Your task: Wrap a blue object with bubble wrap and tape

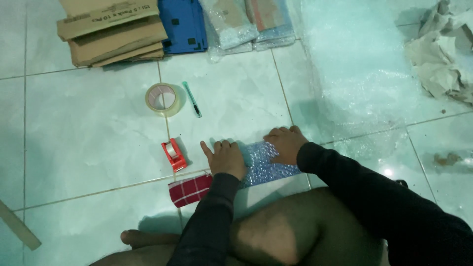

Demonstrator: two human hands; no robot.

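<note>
Tiled floor [88,143]: bubble-wrapped parcel [263,165], long axis left-right, pressed between flat, ungrasping left hand [224,158] and right hand [287,144].

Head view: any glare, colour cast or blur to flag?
Head view: strong blue-green cast over the floor tiles; small specular glare spot on the tile at right; the bubble-wrap sheet looks washed out, soft; both hands, left hand and right hand, are fairly sharp on the wrapped parcel; the dark sleeves lose detail.

Both hands pressing flat on bubble-wrapped pkg [263,165] on tile floor [88,143]: left hand [225,158], right hand [286,144]. Red tape dispenser [173,154] sitting just left.
</note>
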